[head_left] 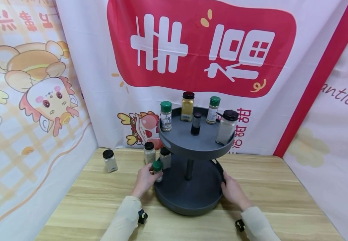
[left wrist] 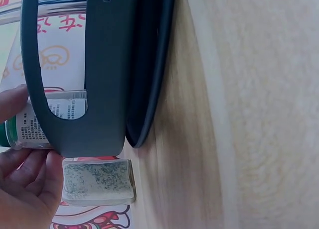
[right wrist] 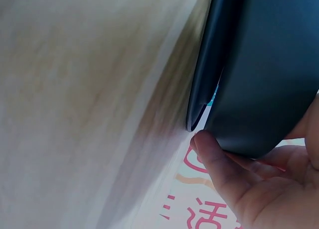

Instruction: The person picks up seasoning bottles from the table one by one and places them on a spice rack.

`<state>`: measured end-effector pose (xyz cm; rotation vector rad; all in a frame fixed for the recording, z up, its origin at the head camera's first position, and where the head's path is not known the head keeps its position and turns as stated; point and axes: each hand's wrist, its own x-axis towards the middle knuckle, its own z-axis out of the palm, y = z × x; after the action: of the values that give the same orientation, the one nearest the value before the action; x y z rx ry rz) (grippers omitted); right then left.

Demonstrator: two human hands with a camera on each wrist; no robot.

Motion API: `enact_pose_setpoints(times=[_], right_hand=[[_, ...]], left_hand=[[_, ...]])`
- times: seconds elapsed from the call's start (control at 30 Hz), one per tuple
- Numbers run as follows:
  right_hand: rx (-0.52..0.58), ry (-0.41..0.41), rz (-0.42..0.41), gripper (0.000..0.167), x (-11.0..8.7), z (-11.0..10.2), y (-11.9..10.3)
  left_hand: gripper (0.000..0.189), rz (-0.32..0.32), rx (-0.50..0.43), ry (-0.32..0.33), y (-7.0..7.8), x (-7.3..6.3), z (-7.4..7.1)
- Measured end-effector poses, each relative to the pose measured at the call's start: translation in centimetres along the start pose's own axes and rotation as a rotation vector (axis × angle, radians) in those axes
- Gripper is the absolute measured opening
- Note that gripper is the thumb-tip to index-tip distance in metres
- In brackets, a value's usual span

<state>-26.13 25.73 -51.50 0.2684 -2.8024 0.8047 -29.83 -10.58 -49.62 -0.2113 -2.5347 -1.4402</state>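
Observation:
My left hand [head_left: 145,180] pinches a small green-capped spice jar [head_left: 157,166] between thumb and fingers at the left rim of a dark grey two-tier turntable [head_left: 189,210]. In the left wrist view, the labelled jar [left wrist: 70,108] shows through the handle slot in the lower tier's wall. On the right side, my right hand [head_left: 234,190] grips the lower tier's wall, its fingers [right wrist: 214,157] meeting the lower edge. Two black-capped jars stand just behind my left hand, one paler jar [head_left: 149,155] and one beside it [head_left: 165,160]; whether the second is on the tier I cannot tell.
The upper tier [head_left: 189,153] carries green-capped jars [head_left: 166,117], a yellow spice jar [head_left: 187,108], a small black jar [head_left: 196,125] and a large white-filled jar [head_left: 226,129]. Another black-capped jar [head_left: 110,162] stands at the far left of the wooden table [head_left: 80,201]. Printed cloths hang around.

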Motion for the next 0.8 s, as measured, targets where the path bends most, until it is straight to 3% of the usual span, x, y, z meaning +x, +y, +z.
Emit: enact_pose_setpoints(times=[0.57,0.8], right_hand=[[-0.024,-0.009,0.025,0.052,-0.22,-0.05,-0.47],[-0.027,-0.016,0.042,0.054,-0.44,0.16,-0.45]], left_hand=[[0.029,0.031,0.048,0.017,-0.07,0.39,0.19],[0.029,0.016,0.051,0.011,-0.31,0.46,0.29]])
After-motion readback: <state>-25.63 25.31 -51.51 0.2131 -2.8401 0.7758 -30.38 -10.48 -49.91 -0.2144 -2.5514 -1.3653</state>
